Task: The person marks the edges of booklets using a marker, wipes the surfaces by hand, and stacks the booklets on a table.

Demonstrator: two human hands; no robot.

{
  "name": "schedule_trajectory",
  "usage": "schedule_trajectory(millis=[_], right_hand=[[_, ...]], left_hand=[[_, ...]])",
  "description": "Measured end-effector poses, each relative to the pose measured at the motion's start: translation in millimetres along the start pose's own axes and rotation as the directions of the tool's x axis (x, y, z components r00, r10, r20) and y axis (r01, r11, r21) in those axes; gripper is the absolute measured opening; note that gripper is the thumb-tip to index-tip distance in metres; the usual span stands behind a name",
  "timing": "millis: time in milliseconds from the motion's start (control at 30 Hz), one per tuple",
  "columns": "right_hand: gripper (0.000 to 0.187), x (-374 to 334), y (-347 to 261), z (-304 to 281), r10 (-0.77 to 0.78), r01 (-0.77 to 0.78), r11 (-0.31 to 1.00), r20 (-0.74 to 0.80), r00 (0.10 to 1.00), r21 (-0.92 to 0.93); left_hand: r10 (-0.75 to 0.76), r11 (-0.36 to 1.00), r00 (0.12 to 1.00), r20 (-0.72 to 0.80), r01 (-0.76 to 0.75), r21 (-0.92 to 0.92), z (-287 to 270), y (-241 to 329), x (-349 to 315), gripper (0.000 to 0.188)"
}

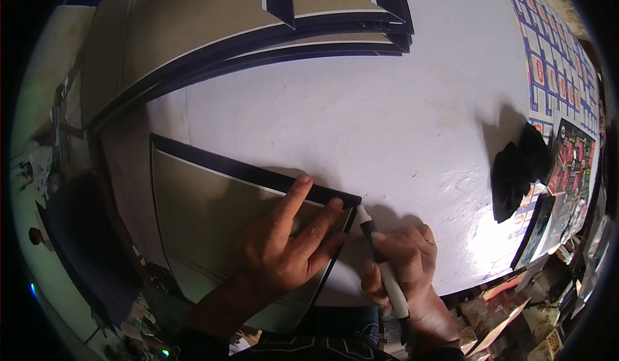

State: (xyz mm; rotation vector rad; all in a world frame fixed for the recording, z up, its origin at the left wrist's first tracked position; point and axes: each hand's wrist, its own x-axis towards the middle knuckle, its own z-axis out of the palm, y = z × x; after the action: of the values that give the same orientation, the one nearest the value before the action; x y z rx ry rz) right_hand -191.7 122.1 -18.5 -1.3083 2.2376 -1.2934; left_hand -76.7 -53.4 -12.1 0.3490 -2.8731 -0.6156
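A grey-brown board with a dark blue strip folded over its far edge lies on the white table. My left hand rests on this board with its fingers spread, the fingertips on and beside the strip near its right end. In my right hand is a pen-shaped tool, white with a dark grip section and a pale tip. That tip meets the board's far right corner, where the strip ends. Whether it is a marker or some other tool, I cannot tell.
Several similar boards with dark blue edges are stacked at the far left. A crumpled black cloth lies at the right, beside printed sheets and a patterned blue-and-white sheet. Cluttered boxes sit below the table's right front edge.
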Motion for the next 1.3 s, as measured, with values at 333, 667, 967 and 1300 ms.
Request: schedule_trajectory(millis=[333, 667, 967, 1300], right_hand=[[0.027, -2.1, -0.4, 1.3, 0.034, -0.034, 0.999, -0.012, 0.999, 0.025], [0.040, -0.8, 2.7, 3.6, 0.009, -0.009, 1.000, -0.035, 0.999, 0.013], [0.040, -2.1, 4.0, 1.7, -0.015, 0.015, 1.000, -0.002, 1.000, 0.008], [0.039, -0.5, 2.4, 2.5, -0.002, 0.003, 1.000, -0.035, 0.999, 0.023]], left_hand=[[0.007, 1.000, 1.000, 0.010, -0.007, 0.001, -1.3, -0.6, 0.6, 0.039], [-0.061, 0.997, 0.994, 0.089, 0.065, -0.042, -4.1, 3.1, -1.1, 0.043], [-0.003, 1.000, 1.000, 0.013, 0.003, -0.007, -0.2, -1.2, -0.3, 0.039], [-0.004, 1.000, 1.000, -0.030, 0.004, -0.008, 1.7, -0.4, -0.7, 0.038]])
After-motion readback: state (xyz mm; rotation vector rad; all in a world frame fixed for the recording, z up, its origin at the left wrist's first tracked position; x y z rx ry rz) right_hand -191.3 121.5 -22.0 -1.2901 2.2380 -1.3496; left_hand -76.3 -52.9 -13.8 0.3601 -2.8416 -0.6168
